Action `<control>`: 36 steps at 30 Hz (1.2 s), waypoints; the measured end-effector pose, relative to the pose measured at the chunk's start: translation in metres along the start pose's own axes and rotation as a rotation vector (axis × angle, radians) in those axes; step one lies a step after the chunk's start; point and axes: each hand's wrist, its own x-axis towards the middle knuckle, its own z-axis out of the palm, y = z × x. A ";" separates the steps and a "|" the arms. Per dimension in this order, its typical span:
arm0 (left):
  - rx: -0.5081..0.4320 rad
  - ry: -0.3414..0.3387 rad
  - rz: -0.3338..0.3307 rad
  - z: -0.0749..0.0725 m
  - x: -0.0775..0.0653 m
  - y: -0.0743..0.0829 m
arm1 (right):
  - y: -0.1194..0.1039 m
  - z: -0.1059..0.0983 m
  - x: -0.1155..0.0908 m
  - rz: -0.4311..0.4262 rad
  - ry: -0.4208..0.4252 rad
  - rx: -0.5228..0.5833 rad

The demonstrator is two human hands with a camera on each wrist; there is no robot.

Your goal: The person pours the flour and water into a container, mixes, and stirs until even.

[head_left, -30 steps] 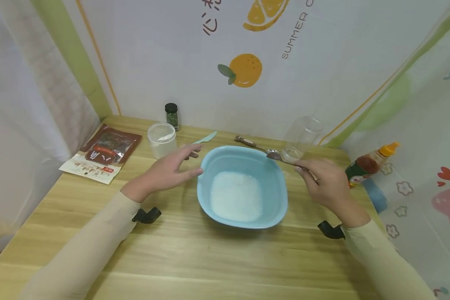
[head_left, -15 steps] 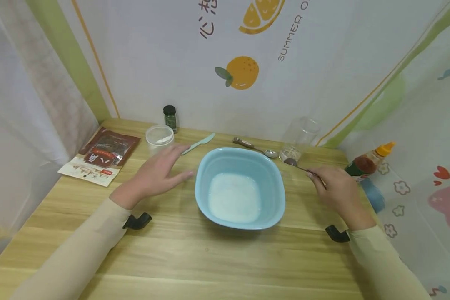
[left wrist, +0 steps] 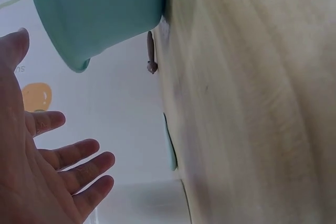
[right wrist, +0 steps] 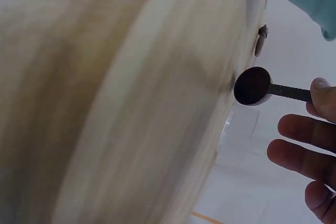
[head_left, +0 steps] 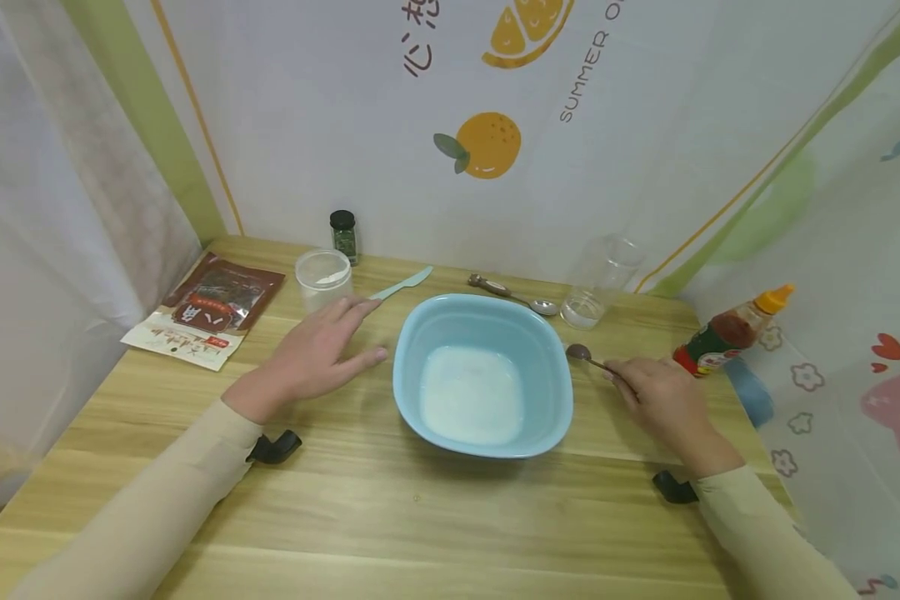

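My right hand (head_left: 662, 406) pinches the thin handle of a dark brown measuring spoon (right wrist: 253, 86), its round bowl pointing left, close to the right side of a light blue basin (head_left: 405, 379). White liquid (head_left: 471, 396) covers the basin's bottom. To the left of the basin my left hand (head_left: 307, 358) hovers with fingers spread and holds nothing; the left wrist view shows its palm and loosely stretched fingers (left wrist: 79, 153) apart from the basin wall (left wrist: 100, 14). A pale green plastic knife (head_left: 405, 285) lies just beyond those fingertips.
Along the back stand a clear jar of white powder (head_left: 324, 279), a green herb bottle (head_left: 343, 237) and a tall glass (head_left: 600, 279). A metal spoon (head_left: 498, 287) lies behind the basin. A brown spice packet (head_left: 213, 304) is at left, a sauce bottle (head_left: 727, 333) at right.
My right hand has carried the measuring spoon from over the basin's back right rim rightward, then down and nearer to me. My left hand has drawn back left from the basin's rim.
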 end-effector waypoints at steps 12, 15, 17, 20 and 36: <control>-0.002 -0.007 -0.019 0.004 -0.001 -0.003 | -0.003 0.010 -0.011 -0.041 -0.086 0.004; -0.007 -0.007 -0.027 0.004 -0.001 -0.002 | -0.002 0.012 -0.013 -0.022 -0.139 0.022; -0.010 -0.007 -0.035 0.004 -0.001 -0.002 | -0.001 0.013 -0.014 -0.014 -0.169 0.035; -0.015 -0.003 -0.041 0.004 -0.002 -0.001 | -0.001 0.014 -0.015 -0.003 -0.202 0.049; 0.029 0.000 -0.021 0.004 -0.002 -0.003 | -0.003 0.014 -0.020 0.045 -0.276 0.059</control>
